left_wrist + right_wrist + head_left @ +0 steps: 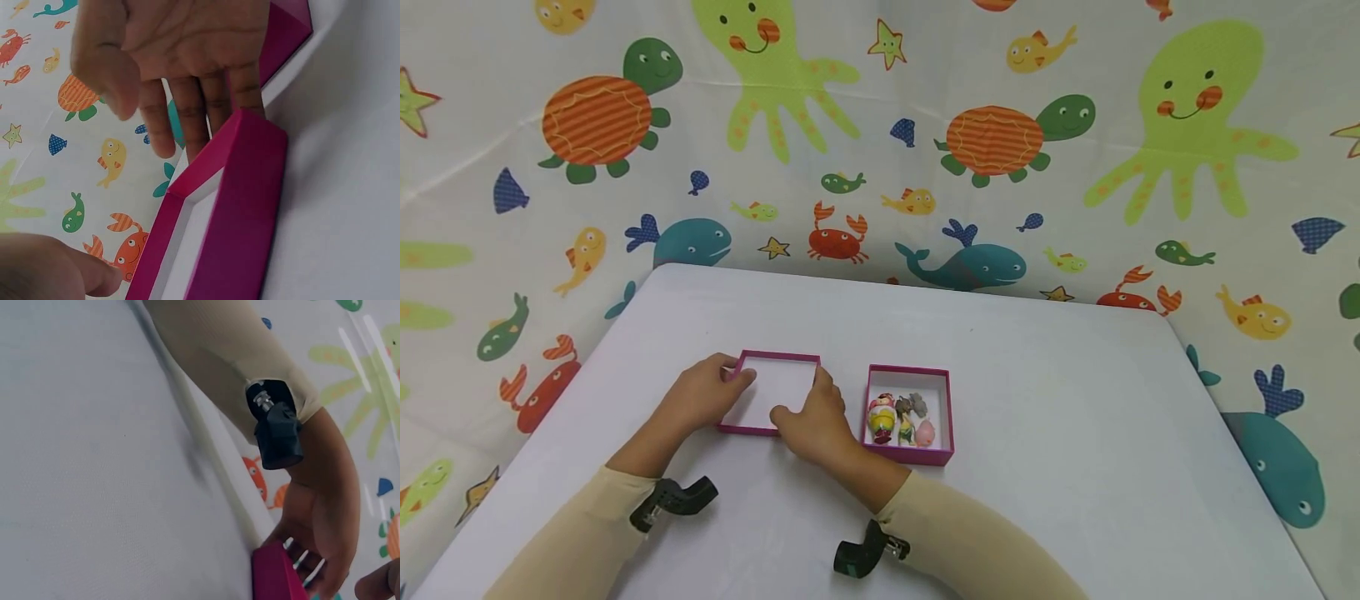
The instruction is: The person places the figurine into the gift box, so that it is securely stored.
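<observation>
A shallow magenta box with a white inside lies flat between both hands. My left hand is at its left side, the fingers by the outer wall and the thumb raised over the inside. At the right end is my right hand, which shows palm-on in the left wrist view. Its straight fingers reach down by the box's end wall, and its thumb stands apart from the rim. Both hands' fingertips are partly hidden.
Right of the right hand stands a second magenta box. Small toy figures lie in it: a yellow-and-red figure, a pink toy and several others. The white table meets a sea-animal print cloth at the back.
</observation>
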Tool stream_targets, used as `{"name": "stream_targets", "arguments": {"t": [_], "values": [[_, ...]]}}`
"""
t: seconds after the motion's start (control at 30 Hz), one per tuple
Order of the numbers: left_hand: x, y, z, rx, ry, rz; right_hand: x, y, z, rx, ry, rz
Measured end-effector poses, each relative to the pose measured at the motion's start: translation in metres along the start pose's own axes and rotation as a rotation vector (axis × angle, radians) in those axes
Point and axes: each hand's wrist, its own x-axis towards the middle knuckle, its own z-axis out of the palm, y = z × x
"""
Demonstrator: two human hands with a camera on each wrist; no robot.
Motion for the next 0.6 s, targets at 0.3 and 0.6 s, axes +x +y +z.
{"name": "stream_targets", "arguments": {"t": [0.3,0.6], "values": [[-0.0006,-0.0067,-0.0020,0.011,-0.019,-0.004,0.0027,0.0041,0.0006,-0.025,-0.021,0.054],[-0.0080,-0.0016,-0.0101,0.005,0.008,0.017,-0.0001,0.0029,-0.0047,0.023,-0.058,0.061]]}}
